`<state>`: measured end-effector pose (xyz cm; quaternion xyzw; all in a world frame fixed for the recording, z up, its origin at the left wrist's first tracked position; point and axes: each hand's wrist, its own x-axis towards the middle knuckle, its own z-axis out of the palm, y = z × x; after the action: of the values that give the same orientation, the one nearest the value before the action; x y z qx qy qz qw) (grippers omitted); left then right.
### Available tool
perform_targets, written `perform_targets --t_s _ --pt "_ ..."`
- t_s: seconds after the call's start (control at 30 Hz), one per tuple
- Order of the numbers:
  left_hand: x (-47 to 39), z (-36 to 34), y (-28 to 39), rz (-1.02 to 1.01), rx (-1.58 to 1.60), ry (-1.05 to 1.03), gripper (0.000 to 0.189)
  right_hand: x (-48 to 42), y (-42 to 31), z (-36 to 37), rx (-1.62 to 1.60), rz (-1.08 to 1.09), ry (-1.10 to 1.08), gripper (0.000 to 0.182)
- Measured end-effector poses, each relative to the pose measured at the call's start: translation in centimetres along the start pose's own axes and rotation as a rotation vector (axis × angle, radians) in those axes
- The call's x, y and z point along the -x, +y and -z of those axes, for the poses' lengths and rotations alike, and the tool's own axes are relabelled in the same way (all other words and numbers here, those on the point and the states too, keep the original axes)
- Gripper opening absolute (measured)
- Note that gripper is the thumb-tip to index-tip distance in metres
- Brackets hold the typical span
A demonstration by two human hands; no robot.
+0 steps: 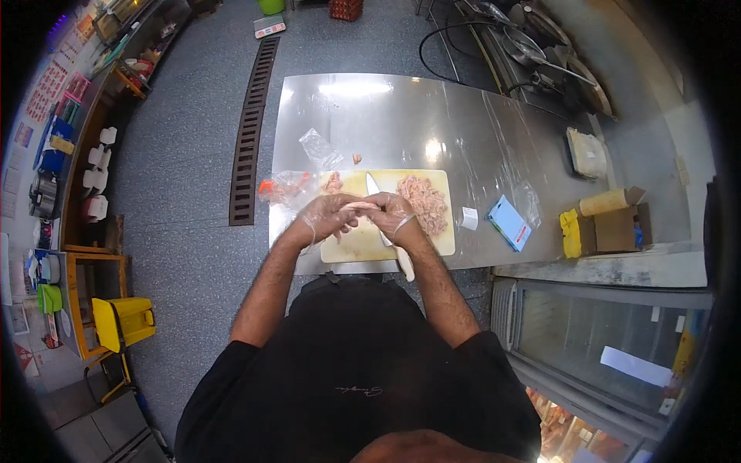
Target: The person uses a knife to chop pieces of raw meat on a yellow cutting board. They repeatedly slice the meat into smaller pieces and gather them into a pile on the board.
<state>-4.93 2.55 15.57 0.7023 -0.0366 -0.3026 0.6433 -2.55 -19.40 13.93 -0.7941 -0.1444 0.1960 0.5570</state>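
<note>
My left hand (327, 219) and my right hand (392, 217), both in clear plastic gloves, hold a pale pink strip of raw meat (362, 205) between them. They are above a yellowed white cutting board (359, 252). A knife (403, 262) with a pale handle lies across the board, its blade partly hidden under my right hand. On the board's right side is a heap of cut raw meat (425, 202); a smaller bit of meat (333, 183) lies near its upper left corner. One small piece (356, 158) rests on the metal table beyond the board.
The steel table (370, 121) bears a clear bag with orange parts (283, 186), an empty-looking plastic bag (320, 149), a light blue box (509, 224) and a white paper slip (469, 218). Farther right stands an open cardboard box (622, 228). Pans (524, 46) are at the upper right.
</note>
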Motion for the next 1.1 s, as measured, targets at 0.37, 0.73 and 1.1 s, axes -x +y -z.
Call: perform_targets --t_s 0.37,0.73,1.1 --pt "0.7 -1.9 0.2 0.008 0.033 -0.029 0.037 2.0 -1.0 1.5 -0.365 -0.083 0.085 0.032" --pt "1.4 -4.3 1.9 -0.111 0.131 0.110 0.027 3.6 -1.9 2.1 -0.221 -0.097 -0.091 0.032" --pt "1.0 -3.9 -0.4 -0.184 -0.040 0.090 0.025 5.4 -3.7 1.9 -0.272 -0.134 -0.031 0.017"
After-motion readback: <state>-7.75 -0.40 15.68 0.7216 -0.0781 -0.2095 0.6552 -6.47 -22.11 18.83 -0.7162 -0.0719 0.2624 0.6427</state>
